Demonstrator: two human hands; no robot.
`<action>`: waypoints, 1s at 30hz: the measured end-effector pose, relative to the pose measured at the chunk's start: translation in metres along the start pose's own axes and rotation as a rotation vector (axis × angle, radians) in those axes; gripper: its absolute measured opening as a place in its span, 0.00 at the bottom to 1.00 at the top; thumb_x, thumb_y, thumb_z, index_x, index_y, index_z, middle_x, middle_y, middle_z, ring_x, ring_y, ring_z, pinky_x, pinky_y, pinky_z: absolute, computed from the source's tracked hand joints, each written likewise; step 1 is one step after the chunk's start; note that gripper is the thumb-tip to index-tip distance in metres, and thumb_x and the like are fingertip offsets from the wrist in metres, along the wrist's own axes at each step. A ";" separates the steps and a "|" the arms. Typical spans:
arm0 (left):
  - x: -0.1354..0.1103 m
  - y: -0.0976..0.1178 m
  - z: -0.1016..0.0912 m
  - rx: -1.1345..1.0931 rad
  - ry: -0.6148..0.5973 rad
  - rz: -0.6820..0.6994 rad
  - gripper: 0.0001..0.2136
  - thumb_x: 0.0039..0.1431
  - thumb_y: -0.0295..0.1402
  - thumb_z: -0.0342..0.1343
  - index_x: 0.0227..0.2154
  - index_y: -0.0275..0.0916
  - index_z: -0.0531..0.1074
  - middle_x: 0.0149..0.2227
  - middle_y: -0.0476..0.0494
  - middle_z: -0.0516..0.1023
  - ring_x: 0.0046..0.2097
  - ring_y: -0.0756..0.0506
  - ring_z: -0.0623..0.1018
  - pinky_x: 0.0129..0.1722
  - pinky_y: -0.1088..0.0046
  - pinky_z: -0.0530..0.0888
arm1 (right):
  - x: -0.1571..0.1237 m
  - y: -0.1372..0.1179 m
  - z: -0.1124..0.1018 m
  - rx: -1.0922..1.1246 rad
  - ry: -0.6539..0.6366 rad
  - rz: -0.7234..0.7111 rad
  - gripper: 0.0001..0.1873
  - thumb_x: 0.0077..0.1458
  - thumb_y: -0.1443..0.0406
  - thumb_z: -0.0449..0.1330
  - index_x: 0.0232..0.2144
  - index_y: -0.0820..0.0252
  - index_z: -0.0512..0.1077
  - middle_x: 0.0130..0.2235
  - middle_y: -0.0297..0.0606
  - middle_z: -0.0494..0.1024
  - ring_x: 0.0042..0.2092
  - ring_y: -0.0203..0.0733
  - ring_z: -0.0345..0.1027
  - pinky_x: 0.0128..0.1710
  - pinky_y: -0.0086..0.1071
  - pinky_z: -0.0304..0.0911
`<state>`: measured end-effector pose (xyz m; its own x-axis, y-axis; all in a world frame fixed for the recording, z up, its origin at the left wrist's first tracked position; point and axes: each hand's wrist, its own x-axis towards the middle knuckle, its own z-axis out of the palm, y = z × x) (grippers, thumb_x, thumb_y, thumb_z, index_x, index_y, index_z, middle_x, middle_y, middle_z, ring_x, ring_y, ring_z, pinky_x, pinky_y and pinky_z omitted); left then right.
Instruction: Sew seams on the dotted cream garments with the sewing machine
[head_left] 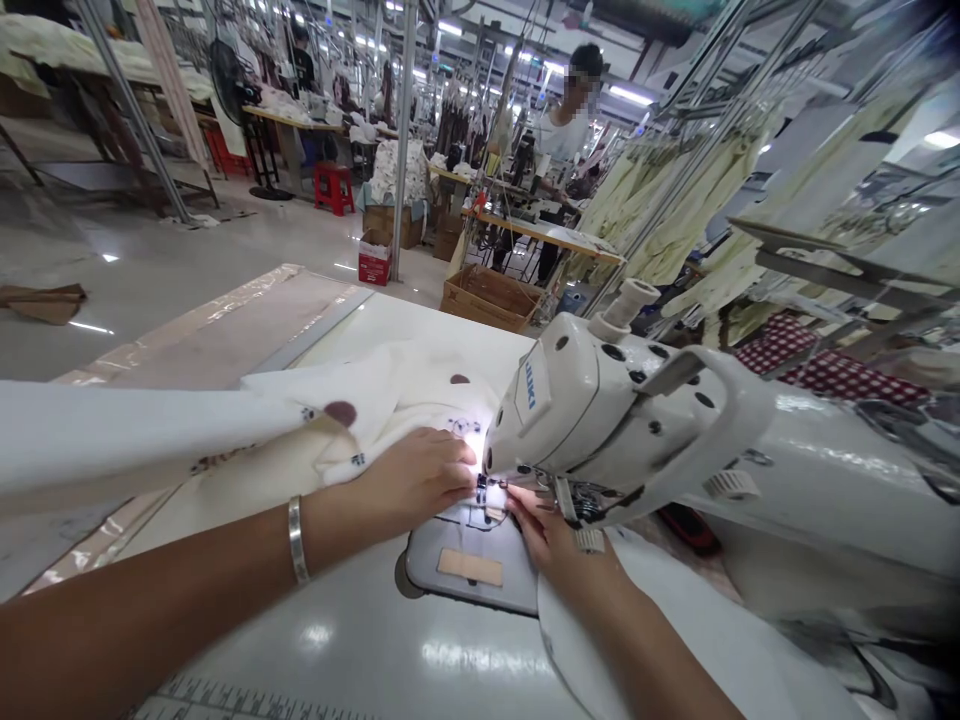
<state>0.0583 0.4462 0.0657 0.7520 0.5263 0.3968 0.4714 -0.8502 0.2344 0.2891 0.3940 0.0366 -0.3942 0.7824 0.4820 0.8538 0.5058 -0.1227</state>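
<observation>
A white JUKI sewing machine (600, 400) reaches in from the right, its lamp lighting the needle area. Under its presser foot (484, 488) lies the edge of a white printed fabric (375, 385) with brown spots and small dark paw-like marks. My left hand (427, 475), below a silver bracelet (298, 540), rests on the fabric just left of the needle, its bent fingers together on the cloth. To the right of the foot, my right hand (551, 535) has its fingertips closed at the fabric edge; the machine head partly covers this hand.
A grey machine bed plate (476, 570) is set in the white table, with a ruler scale (247, 700) along the near edge. Cardboard boxes (491, 297), a red stool (333, 189) and a fan (225, 75) stand beyond. A person (566, 125) is at another table. Pale garments (675, 210) hang right.
</observation>
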 end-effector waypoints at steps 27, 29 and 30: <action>0.002 0.004 -0.001 0.002 -0.028 -0.025 0.11 0.63 0.32 0.51 0.24 0.39 0.71 0.30 0.48 0.71 0.34 0.47 0.68 0.35 0.67 0.63 | -0.002 0.001 0.001 -0.002 -0.008 -0.012 0.11 0.58 0.64 0.53 0.38 0.53 0.76 0.40 0.39 0.80 0.42 0.48 0.75 0.45 0.43 0.69; 0.006 0.003 -0.002 0.020 -0.053 -0.033 0.12 0.62 0.33 0.52 0.24 0.39 0.72 0.30 0.47 0.72 0.33 0.47 0.69 0.34 0.67 0.64 | -0.002 0.000 0.002 -0.014 -0.014 -0.005 0.12 0.58 0.64 0.53 0.39 0.53 0.76 0.41 0.39 0.80 0.42 0.49 0.75 0.44 0.43 0.69; 0.009 0.000 -0.004 0.034 -0.069 -0.028 0.12 0.62 0.33 0.52 0.24 0.39 0.72 0.30 0.47 0.73 0.33 0.47 0.69 0.35 0.67 0.65 | -0.002 0.000 0.002 -0.020 -0.017 -0.003 0.12 0.58 0.64 0.53 0.40 0.53 0.76 0.42 0.39 0.80 0.42 0.49 0.75 0.43 0.43 0.69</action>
<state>0.0629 0.4510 0.0725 0.7679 0.5503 0.3279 0.5072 -0.8350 0.2134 0.2888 0.3936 0.0339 -0.4028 0.7870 0.4673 0.8591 0.5012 -0.1036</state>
